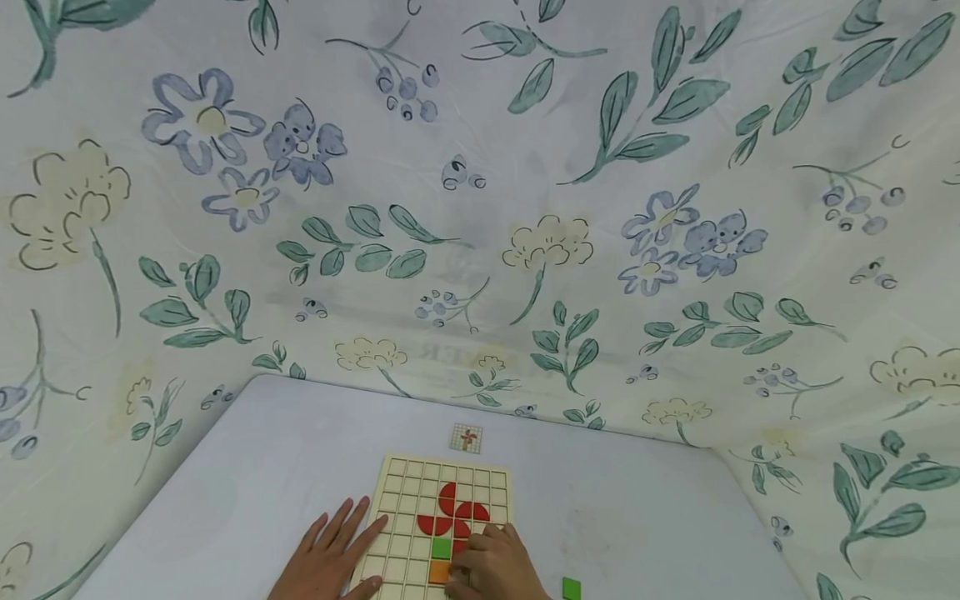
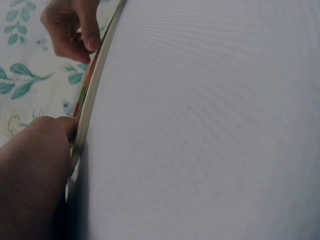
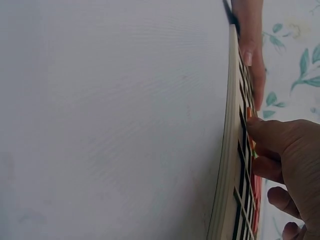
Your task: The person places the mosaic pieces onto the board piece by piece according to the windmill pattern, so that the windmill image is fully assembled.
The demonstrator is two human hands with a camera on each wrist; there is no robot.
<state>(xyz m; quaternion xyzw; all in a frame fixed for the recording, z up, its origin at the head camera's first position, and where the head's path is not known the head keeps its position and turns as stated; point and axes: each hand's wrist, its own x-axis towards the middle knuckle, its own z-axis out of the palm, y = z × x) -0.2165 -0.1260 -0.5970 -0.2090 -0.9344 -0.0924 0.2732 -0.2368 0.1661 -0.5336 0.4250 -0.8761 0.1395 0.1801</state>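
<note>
A wooden grid board lies on the white table. On it, several red quarter-round tiles form a pinwheel shape, with a green square tile and an orange square tile below. My left hand rests with spread fingers at the board's left edge. Over the lower right part of the board, my right hand has bent fingers, its thumb tip right at the orange tile in the right wrist view. I cannot tell whether its fingertips pinch a tile.
A small pattern card with a red pinwheel picture lies beyond the board's far edge. One loose green square tile is on the table to the right of my right hand. Floral cloth rises behind the white table.
</note>
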